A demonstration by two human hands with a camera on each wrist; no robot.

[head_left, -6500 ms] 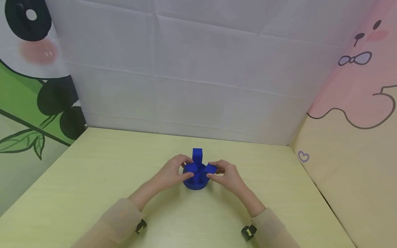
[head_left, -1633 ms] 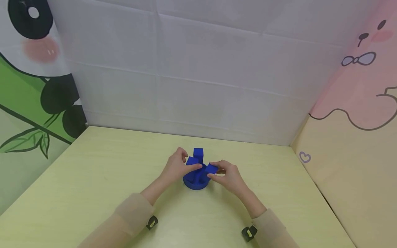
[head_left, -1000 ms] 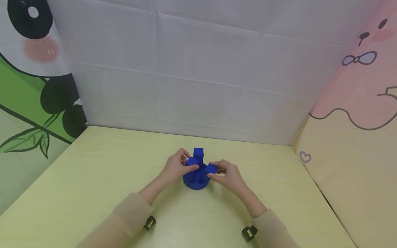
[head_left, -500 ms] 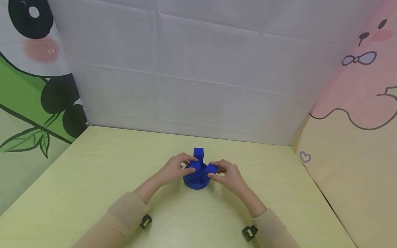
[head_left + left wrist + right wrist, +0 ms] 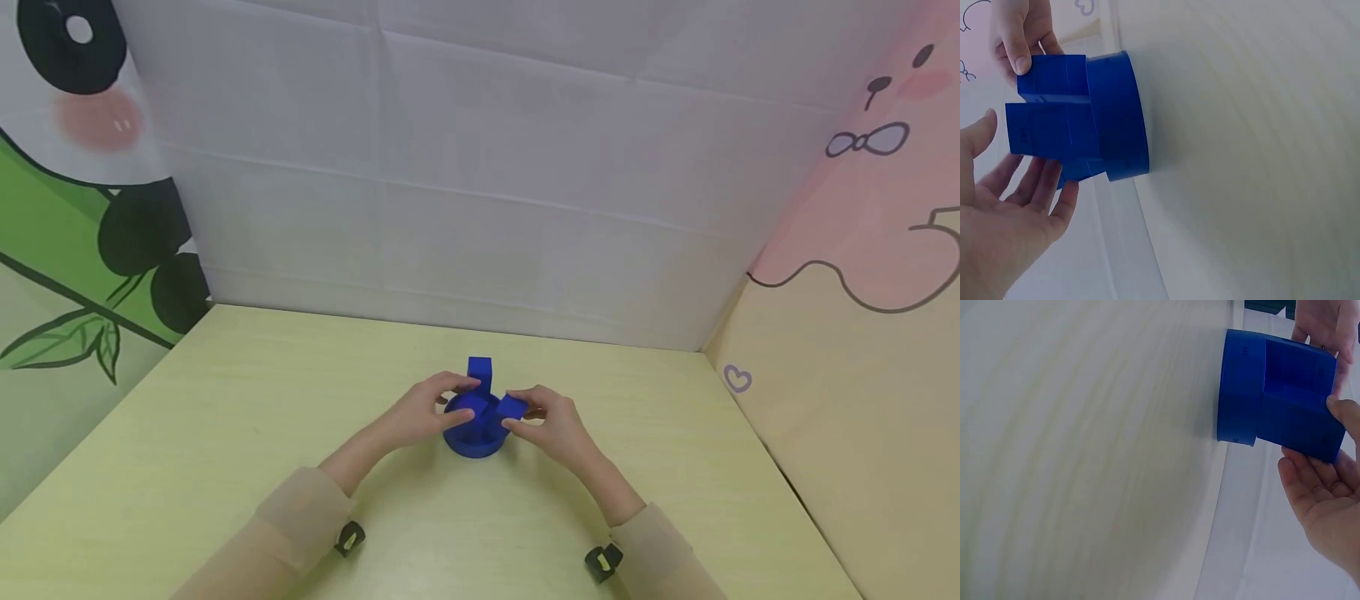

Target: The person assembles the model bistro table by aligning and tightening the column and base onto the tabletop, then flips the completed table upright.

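Note:
A round blue base [image 5: 476, 450] stands on the table with three square blue blocks rising from it. The back block [image 5: 480, 373] stands upright beyond my hands. My left hand [image 5: 420, 410] is around the left block [image 5: 1054, 130]; in the left wrist view its thumb is apart from the block, while its fingers lie along the far side and seem to touch it. My right hand [image 5: 553, 422] pinches the right block [image 5: 512, 407] between thumb and fingers. The blocks' lower ends are hidden inside the base.
The pale yellow table [image 5: 225, 433] runs back to a white cloth wall [image 5: 487, 167]. Panels with cartoon drawings flank it on the left and right. A small black device [image 5: 349, 538] is at the left sleeve, and another black device [image 5: 603, 562] at the right.
The left block was higher about a second ago and now sits lower and further right. My left hand came down with it, and its thumb has moved off. The right hand stays nearly still.

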